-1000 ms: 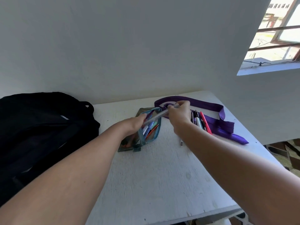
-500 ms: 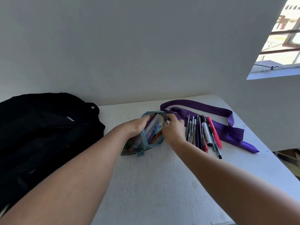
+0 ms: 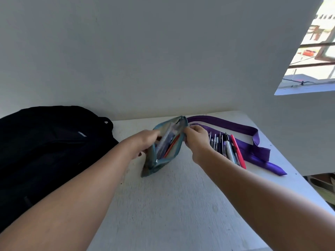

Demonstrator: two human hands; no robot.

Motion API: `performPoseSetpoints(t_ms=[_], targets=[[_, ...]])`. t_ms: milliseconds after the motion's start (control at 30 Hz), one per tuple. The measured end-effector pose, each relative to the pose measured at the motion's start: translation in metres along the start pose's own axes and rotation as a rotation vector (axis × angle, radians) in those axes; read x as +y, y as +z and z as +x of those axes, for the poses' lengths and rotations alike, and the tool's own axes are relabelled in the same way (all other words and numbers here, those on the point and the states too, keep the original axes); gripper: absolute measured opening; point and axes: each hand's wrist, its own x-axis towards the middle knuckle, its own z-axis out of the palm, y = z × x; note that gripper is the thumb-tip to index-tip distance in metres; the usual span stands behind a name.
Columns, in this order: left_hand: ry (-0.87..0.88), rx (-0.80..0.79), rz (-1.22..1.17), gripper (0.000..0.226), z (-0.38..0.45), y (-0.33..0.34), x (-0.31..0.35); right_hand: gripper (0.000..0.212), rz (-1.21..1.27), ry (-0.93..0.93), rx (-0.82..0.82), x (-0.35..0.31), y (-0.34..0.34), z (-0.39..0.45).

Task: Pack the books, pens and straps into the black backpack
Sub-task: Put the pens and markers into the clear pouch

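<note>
Head view. A teal pencil case (image 3: 167,147) is held open and tilted above the white worktop (image 3: 172,205), mouth turned toward the camera, with several pens seen inside. The left hand (image 3: 145,144) is curled round the case's left edge; its fingers are partly hidden behind the fabric, so the exact pinch cannot be told. The right hand (image 3: 196,140) pinches the case's right rim at about 3 o'clock of the mouth, fingers pressed together on the fabric.

Risk, judged: with the case tilted and unzipped, the pens inside could slide out if the mouth is tipped lower or the rim is let go. The loose pens could also be rolled off the worktop if brushed by the right wrist.

Loose pens (image 3: 227,151) are laid in a row just beside the right hand, at its 3 to 4 o'clock, not touched. The purple strap (image 3: 253,151) is spread under and beyond them, toward 2 o'clock. The black backpack (image 3: 50,149) is placed at 9 o'clock, well apart from both hands. No books are seen.
</note>
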Motion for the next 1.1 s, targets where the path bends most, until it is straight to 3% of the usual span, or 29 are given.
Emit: performPoseSetpoints(t_ms=[67,133,333,500,600,733,933,1100], targets=[[0.028,0.054,0.009,0.049,-0.001,-0.002,0.004,0.010,-0.012,-0.042,0.042,-0.005,-0.002,-0.002],[0.048,0.049,0.068,0.051,-0.007,0.007,0.009,0.011,-0.194,-0.084,0.006,-0.003,-0.008,-0.003],[0.062,-0.076,0.136,0.052,-0.002,0.045,0.014,0.034,-0.479,-0.187,-0.068,-0.003,-0.048,-0.010],[0.072,-0.077,0.128,0.044,0.002,0.051,0.016,0.017,-0.748,-0.316,0.170,-0.008,-0.095,-0.009],[0.085,-0.108,0.135,0.052,0.004,0.052,0.014,0.017,-0.908,-0.270,0.249,-0.005,-0.119,-0.007],[0.094,-0.129,0.109,0.056,0.007,0.053,0.011,0.037,-1.111,-0.209,0.183,0.004,-0.130,-0.013],[0.078,-0.130,0.112,0.045,0.005,0.052,0.010,0.039,-1.144,-0.152,0.197,0.014,-0.117,-0.016],[0.090,-0.136,0.125,0.054,0.010,0.053,0.008,0.034,-1.210,-0.102,0.162,0.010,-0.109,-0.016]])
